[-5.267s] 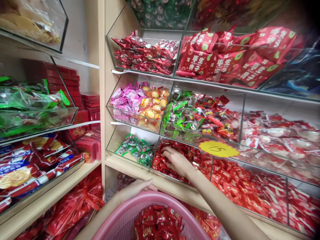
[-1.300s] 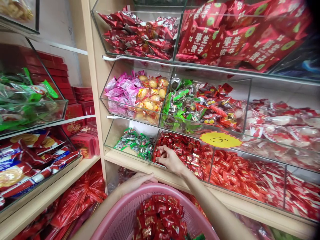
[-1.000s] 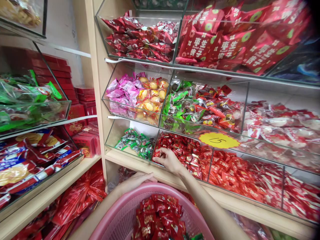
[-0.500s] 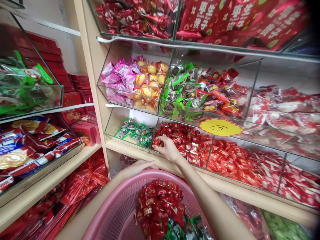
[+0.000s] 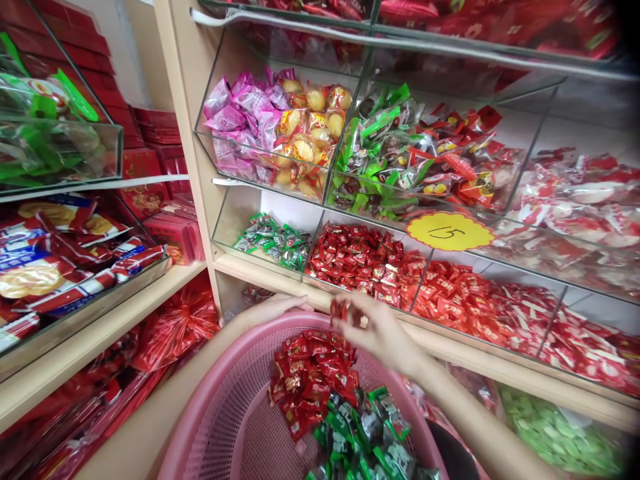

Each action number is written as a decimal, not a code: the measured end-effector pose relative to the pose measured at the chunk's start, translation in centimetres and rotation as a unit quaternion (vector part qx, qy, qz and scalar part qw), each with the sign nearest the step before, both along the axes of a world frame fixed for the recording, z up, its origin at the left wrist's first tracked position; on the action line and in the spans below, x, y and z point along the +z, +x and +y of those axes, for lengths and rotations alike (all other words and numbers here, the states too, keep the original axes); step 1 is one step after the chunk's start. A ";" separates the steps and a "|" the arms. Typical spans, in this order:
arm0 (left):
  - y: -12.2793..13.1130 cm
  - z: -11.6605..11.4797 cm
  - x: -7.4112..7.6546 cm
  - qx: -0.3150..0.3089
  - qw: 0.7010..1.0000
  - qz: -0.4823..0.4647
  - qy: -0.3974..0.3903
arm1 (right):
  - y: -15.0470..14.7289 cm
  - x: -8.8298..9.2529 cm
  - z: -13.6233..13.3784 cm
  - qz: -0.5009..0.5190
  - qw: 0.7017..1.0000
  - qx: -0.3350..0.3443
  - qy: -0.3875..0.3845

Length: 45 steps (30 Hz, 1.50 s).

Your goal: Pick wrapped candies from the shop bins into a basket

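Note:
My right hand (image 5: 373, 328) is over the far right rim of a pink basket (image 5: 200, 407), its fingers closed on red-wrapped candy (image 5: 339, 311). My left hand (image 5: 277, 309) lies at the basket's far rim, fingers stretched out and close together, beside the wooden shelf edge. Inside the basket are a pile of red-wrapped candies (image 5: 313, 373) and a pile of green-wrapped ones (image 5: 357, 430). Beyond the hands, a clear bin holds dark red candies (image 5: 350, 257), next to a bin of small green candies (image 5: 275, 240).
Upper bins hold purple packets (image 5: 245, 120), yellow pieces (image 5: 305, 127) and green and red packets (image 5: 380, 147). A yellow tag (image 5: 450, 231) hangs in front. At left, a wooden upright (image 5: 183, 120) divides the shelves; red bags (image 5: 175, 327) lie below.
My right hand has moved from the dark red candy bin back over the basket rim, now with red candy in its fingers. The view has tilted down, showing more of the basket.

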<state>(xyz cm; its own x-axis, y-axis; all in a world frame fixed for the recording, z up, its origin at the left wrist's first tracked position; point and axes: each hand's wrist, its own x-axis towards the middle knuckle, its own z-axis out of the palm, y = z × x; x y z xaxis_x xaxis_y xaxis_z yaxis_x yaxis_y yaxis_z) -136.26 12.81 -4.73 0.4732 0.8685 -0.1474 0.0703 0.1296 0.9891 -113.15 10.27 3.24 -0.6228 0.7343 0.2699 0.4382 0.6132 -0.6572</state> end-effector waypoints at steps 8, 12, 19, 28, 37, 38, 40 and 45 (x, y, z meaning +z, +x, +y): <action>0.1 -0.2 0.1 0.001 1.000 0.006 -0.013 | -3.2 -3.6 -6.4 -0.330 0.930 0.109 0.119; -0.2 -0.1 -0.2 0.007 1.000 -0.006 -0.028 | -4.6 -5.8 -6.4 -0.377 0.894 0.091 0.224; -0.4 -0.2 -0.1 0.016 0.999 0.001 -0.028 | -4.4 -7.0 -6.0 -0.400 0.875 0.052 0.268; -0.3 -0.2 0.0 0.012 1.000 0.006 -0.026 | -3.8 -5.7 -6.2 -0.347 0.915 0.057 0.196; -0.1 -0.6 0.6 0.033 0.999 0.007 -0.014 | -0.6 -4.3 -6.8 -0.331 0.940 0.031 0.074; -0.1 -0.5 0.5 0.033 0.999 0.010 -0.007 | -0.5 -4.6 -6.9 -0.336 0.938 0.029 0.084; -0.2 -0.4 0.4 0.025 1.000 0.010 0.000 | -0.4 -5.2 -7.2 -0.344 0.931 0.028 0.117; -0.3 -0.1 0.1 0.023 1.000 0.011 -0.007 | -1.0 -6.2 -7.3 -0.379 0.905 0.028 0.190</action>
